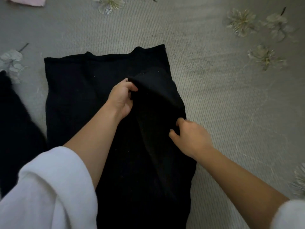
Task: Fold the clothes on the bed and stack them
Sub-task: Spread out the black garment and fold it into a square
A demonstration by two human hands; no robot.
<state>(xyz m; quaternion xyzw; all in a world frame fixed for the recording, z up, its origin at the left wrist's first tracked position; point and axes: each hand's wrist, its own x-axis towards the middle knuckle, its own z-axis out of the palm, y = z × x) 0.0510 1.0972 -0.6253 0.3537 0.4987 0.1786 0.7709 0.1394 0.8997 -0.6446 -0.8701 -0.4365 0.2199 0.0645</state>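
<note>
Bed was the only thing bearing anything: grey ribbed cover with pale flower prints. Three pieces of cloth lay on it. Black top sat mid-frame, lengthwise away from the person, neckline at the far end, near end running off the bottom of the frame. Second black garment lay at the left edge, just beside the top, cut off by the frame; kind unclear. Pink cloth was in the far left corner, well apart from both, mostly out of view.

Top: plain black, matte, a few pale lint specks. Left half lay flat and smooth. Right half was folded in over the middle, making a raised ridge from the centre toward the near end. Far edge was straight with a shallow dip at the neckline.

Left hand was over the middle of the top, fingers curled, thumb and fingers pinching the high end of that fold and holding it off the layer below. Right hand was at the top's right edge, nearer the person, fingers curled with tips dug into the fabric, gripping it; slightly blurred.

Counts: two hands, two white sleeves above bare forearms, two black garments, one pink cloth, six flower prints in view, some cropped.
</note>
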